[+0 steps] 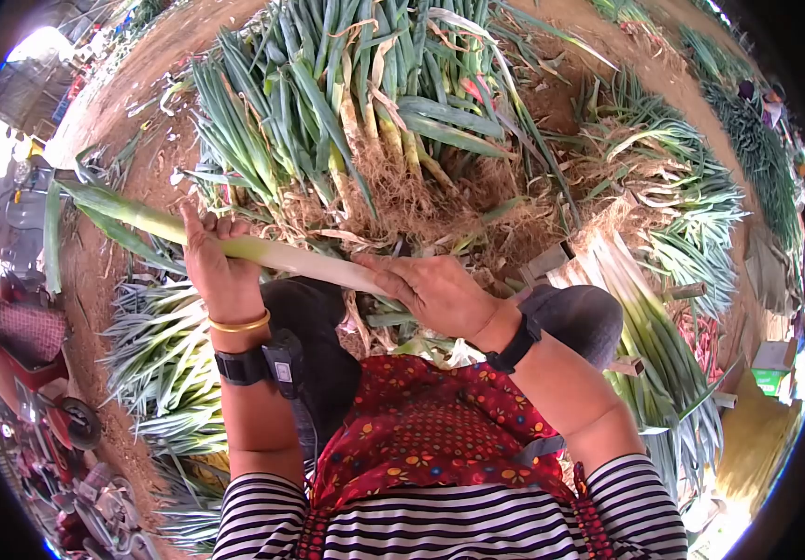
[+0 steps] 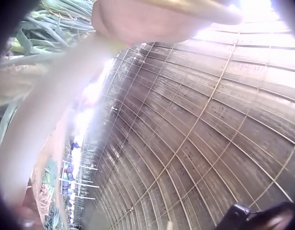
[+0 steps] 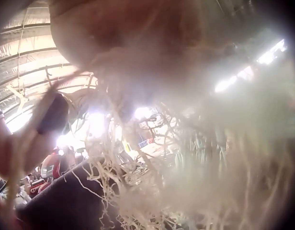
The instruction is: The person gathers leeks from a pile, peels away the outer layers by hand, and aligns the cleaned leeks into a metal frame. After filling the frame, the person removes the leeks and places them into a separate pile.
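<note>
One long leek [image 1: 286,256] lies slantwise across both hands in the head view, its green leaves at upper left. The left hand [image 1: 220,266] grips it around the pale green part of the stalk. Near its white root end, the right hand [image 1: 444,294] holds it with curled fingers. The white stalk [image 2: 47,105] runs blurred through the left wrist view below the left hand [image 2: 147,21]. In the right wrist view, thin roots [image 3: 107,182] hang below the blurred right hand [image 3: 123,33].
A big heap of leeks [image 1: 365,103] with roots stands ahead. Peeled leeks [image 1: 174,364] lie at left and more leeks [image 1: 650,345] at right. Small wooden legs [image 1: 547,261] show beside the right knee. Red motorbikes [image 1: 34,373] stand far left.
</note>
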{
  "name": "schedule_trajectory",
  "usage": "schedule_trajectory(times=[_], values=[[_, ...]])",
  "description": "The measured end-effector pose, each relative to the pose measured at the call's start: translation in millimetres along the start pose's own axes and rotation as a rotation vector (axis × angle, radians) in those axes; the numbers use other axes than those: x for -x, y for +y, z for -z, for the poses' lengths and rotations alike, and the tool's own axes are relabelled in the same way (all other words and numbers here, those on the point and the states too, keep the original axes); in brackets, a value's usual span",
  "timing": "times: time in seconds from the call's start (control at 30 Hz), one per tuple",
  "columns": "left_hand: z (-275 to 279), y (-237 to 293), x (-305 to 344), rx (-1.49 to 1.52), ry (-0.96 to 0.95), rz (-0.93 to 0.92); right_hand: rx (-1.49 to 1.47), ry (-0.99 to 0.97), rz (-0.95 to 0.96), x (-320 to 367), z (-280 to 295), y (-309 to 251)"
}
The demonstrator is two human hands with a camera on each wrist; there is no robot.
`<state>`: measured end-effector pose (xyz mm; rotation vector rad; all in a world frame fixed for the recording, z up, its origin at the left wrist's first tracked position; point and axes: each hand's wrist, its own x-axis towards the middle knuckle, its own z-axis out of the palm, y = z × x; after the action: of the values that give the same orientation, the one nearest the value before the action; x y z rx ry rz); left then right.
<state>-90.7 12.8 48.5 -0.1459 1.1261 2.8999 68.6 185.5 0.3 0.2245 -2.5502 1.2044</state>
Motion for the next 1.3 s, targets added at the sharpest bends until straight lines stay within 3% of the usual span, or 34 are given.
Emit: schedule_trajectory(times=[0.23, 0.43, 0.5, 0.63, 0.97, 1.03, 1.07, 1.17, 1.2, 1.23, 1.3], values=[[2.9, 2.2, 7.7, -0.044, -0.068, -0.046, -0.009, 0.049, -0.083, 5.5, -3.5, 12.1], [7.0, 4.6, 5.0, -0.038, -0.093, -0.108, 0.213, 0.101, -0.016, -2.9, 8.1, -10.8], [3.2, 3.2, 8.1, -0.042, -0.015, -0.151, 0.446, 0.234, 0.291, -2.8, 0.0, -2.1], [14.8, 6.7, 3.1, -0.018, -0.013, -0.109, 0.583, 0.22, 0.356, -1.7, -7.5, -3.1], [6.8, 5.1, 12.3, -0.089, -0.002, -0.187, 0.45, 0.198, 0.292, -7.9, -4.4, -2.4], [5.1, 4.6, 12.6, -0.1, 0.002, -0.182, 0.365, 0.179, 0.061, -9.1, -0.9, 1.4], [2.9, 6.2, 13.2, -0.085, -0.002, -0.192, 0.365, 0.178, 0.06, -10.7, -0.5, 2.0], [8.0, 9.0, 9.4, -0.049, 0.009, -0.187, -0.591, 0.529, -0.401, -18.8, 0.5, 2.6], [10.6, 10.5, 7.1, -0.029, 0.024, -0.17, -0.771, 0.535, -0.397, -18.0, 0.2, 11.0], [10.8, 12.2, 6.7, -0.03, 0.021, -0.168, -0.77, 0.539, -0.397, -17.1, 2.3, 11.8], [12.0, 16.3, 6.7, -0.013, 0.037, -0.117, -1.033, 0.519, -0.524, -13.4, 5.0, 12.1]])
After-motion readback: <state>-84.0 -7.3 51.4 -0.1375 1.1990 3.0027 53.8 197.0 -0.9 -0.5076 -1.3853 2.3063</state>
